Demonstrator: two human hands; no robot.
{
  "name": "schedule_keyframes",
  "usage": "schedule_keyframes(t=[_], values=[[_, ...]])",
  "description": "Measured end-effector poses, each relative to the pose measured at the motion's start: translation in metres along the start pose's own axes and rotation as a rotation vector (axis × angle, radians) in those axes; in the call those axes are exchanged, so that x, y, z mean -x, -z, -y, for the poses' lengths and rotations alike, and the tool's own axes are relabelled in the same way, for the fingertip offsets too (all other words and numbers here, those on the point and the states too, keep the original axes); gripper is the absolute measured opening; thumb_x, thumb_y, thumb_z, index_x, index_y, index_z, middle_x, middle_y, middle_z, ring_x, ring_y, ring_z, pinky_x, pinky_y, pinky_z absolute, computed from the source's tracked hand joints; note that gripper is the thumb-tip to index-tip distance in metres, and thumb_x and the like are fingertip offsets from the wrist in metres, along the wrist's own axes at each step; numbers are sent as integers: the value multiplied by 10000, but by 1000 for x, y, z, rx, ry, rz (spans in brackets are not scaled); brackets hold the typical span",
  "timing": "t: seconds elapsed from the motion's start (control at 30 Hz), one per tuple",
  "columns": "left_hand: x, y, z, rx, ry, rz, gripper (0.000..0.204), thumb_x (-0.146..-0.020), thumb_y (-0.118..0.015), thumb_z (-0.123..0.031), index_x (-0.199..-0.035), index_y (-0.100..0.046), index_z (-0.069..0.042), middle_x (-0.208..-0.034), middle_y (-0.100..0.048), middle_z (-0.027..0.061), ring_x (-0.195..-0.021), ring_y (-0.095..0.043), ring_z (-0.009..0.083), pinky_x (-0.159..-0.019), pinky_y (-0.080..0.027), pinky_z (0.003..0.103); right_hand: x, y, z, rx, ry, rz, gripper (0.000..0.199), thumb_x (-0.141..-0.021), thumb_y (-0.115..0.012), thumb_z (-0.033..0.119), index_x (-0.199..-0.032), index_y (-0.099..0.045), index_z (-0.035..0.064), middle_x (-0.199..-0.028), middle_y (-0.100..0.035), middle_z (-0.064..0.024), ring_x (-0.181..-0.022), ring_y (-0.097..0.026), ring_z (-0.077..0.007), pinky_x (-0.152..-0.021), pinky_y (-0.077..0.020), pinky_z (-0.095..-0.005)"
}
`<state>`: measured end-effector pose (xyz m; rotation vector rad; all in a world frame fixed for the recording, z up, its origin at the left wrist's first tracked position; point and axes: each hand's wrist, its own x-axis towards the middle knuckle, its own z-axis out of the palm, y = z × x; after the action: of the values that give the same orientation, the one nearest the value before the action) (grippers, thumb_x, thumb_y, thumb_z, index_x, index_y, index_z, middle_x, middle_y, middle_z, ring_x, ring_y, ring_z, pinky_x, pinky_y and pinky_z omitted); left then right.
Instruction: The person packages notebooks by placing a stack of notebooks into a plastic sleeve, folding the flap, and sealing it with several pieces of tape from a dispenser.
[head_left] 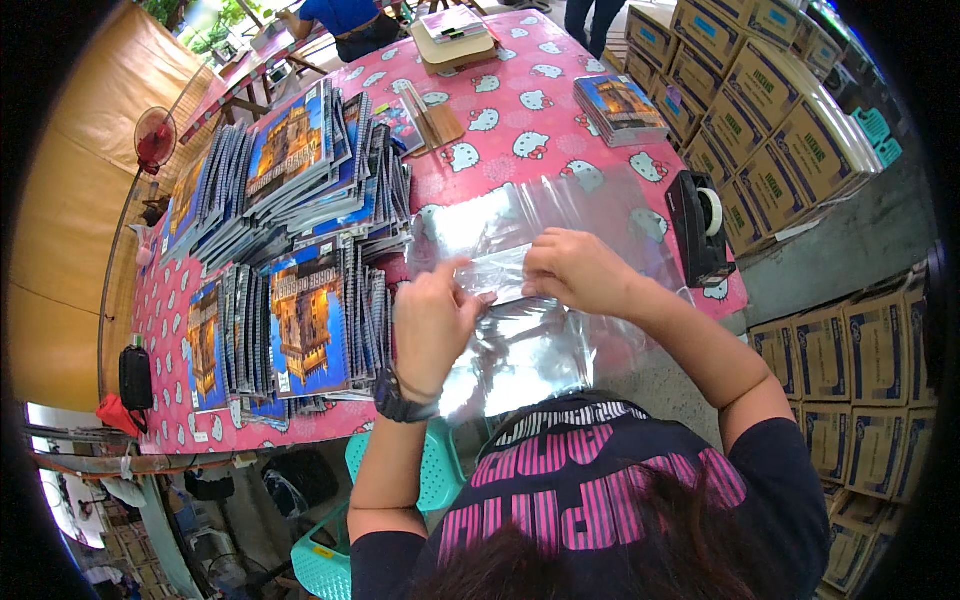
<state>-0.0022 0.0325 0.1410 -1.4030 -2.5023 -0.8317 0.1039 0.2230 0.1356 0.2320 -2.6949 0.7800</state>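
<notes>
Left hand (pixel 435 315), right hand (pixel 578 270) pinching clear plastic bag (pixel 520 345) at near edge of pink patterned table (pixel 500 120) | spiral notebooks (pixel 300 310) stacked left | tape dispenser (pixel 700 225) right | cardboard boxes (pixel 780 110) beyond.

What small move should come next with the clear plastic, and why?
Probably pull the two layers apart to open the clear plastic bag: the left hand and right hand both pinch it at one edge, and the spiral notebooks lie stacked just beside.
</notes>
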Motion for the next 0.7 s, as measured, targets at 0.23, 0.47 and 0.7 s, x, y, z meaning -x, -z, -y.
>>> schedule_keyframes(t=[0.23, 0.47, 0.7], values=[[-20, -17, 49, 647, 163, 260, 356, -718, -765, -259, -969, -681, -21, -833, -629, 95, -783, -585, 164, -722, -448, 267, -54, 11, -31, -236, -324, 301, 320, -670, -775, 292, -681, -611, 16, -583, -553, -48, -580, -548, -170, -588, -433, -319], [-18, -41, 28, 518, 285, 104, 289, -726, -743, -251, -869, -685, -7, -833, -664, 118, -753, -619, 182, -700, -470, 284, -49, -14, -67, -713, -533, 311, 292, -816, -682, 284, -659, -627, 44, -576, -495, 51, -547, -413, -55, -504, -312, -252], [-6, -51, 41, 756, 393, 66, 250, -741, -740, -203, -840, -674, 17, -744, -627, 59, -709, -546, 117, -679, -418, 239, 106, 55, -94, -24, -964, -707, 303, -788, -643, 311, -870, -681, 22, -768, -664, -130, -693, -629, -180, -654, -474, -326]])
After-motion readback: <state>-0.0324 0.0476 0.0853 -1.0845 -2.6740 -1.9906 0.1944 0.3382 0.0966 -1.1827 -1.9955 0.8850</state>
